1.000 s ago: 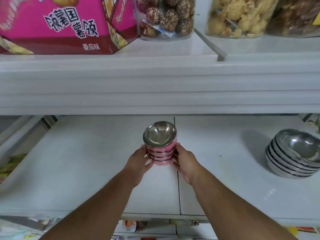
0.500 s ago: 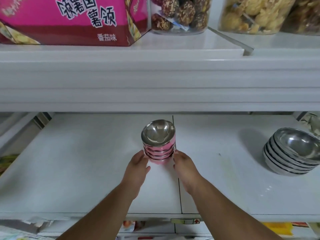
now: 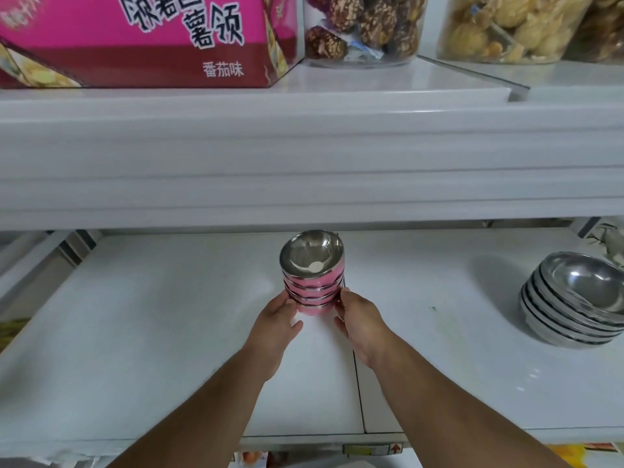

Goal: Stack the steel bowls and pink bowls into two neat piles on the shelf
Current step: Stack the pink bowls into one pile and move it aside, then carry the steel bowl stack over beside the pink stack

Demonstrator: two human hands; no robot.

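A stack of pink bowls (image 3: 312, 288) with shiny steel insides stands on the white lower shelf (image 3: 169, 332), near its middle. My left hand (image 3: 275, 324) touches the stack's lower left side. On the lower right side rests my right hand (image 3: 359, 315), so both hands cup the base of the pile. The top bowl tilts slightly toward me. At the far right of the same shelf sits a pile of several plain steel bowls (image 3: 574, 298), leaning a little, untouched.
The upper shelf (image 3: 304, 157) overhangs low above the bowls. On it stand a pink snack box (image 3: 135, 38) and clear jars of snacks (image 3: 364, 28). A seam (image 3: 358, 393) runs down the lower shelf beside my right wrist.
The pink stack went from lifted in both hands to resting on the shelf, a little farther back. My hands slid down to its base. The view tilted slightly down.
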